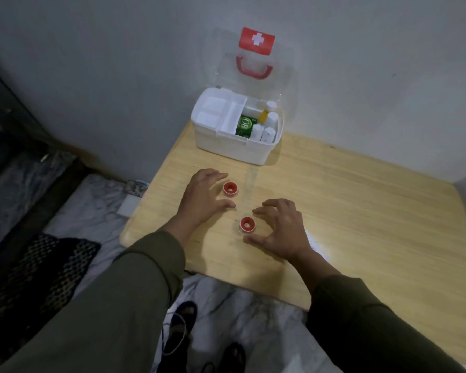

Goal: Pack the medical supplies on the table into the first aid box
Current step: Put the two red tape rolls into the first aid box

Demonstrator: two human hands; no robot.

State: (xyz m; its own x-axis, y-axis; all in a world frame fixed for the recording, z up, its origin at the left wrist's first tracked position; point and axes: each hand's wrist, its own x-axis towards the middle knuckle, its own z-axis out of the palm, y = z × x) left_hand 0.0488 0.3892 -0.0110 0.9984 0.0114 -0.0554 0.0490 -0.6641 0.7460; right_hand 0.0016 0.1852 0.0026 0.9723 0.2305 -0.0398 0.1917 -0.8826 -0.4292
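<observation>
Two small red-and-white tape rolls lie flat on the wooden table (361, 211). My left hand (203, 197) hovers just left of the far tape roll (230, 189), fingers and thumb spread on either side of it without touching. My right hand (280, 230) is spread the same way just right of the near tape roll (247, 224), holding nothing. The white first aid box (237, 149) stands open at the table's back left corner, its clear lid (256, 63) with red cross and red handle leaning on the wall. Inside are a white tray, a green box, a yellow bottle and white rolls.
A grey wall runs behind the table. A clear strip (250, 179), perhaps a ruler, lies between the box and the far roll. Left of the table is a marbled floor with a dark mat (38, 267). My feet in sandals (183, 327) show below the near edge.
</observation>
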